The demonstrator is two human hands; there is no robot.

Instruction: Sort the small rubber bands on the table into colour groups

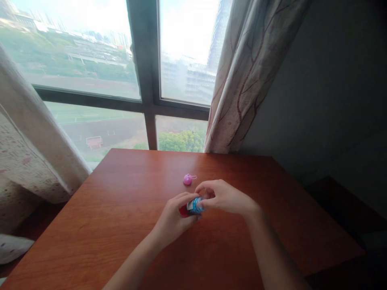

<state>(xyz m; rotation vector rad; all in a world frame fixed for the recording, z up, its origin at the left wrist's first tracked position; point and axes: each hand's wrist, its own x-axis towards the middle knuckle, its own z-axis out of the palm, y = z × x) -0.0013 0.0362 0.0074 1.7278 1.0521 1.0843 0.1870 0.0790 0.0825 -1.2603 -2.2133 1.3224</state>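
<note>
Two hands worked at lower centre: we saw the left hand [172, 219] wrapped round a small red-blue container [195, 206] over the worktop [121, 209], and the right hand [225, 197] pinching its right end. We judged it a mid-grip step; any twisting needed a firm counter-hold. A pink trinket [188, 179] lay near.

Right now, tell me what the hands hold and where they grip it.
A small blue-and-red object: left hand wraps its red end, right hand pinches the blue end.
</note>
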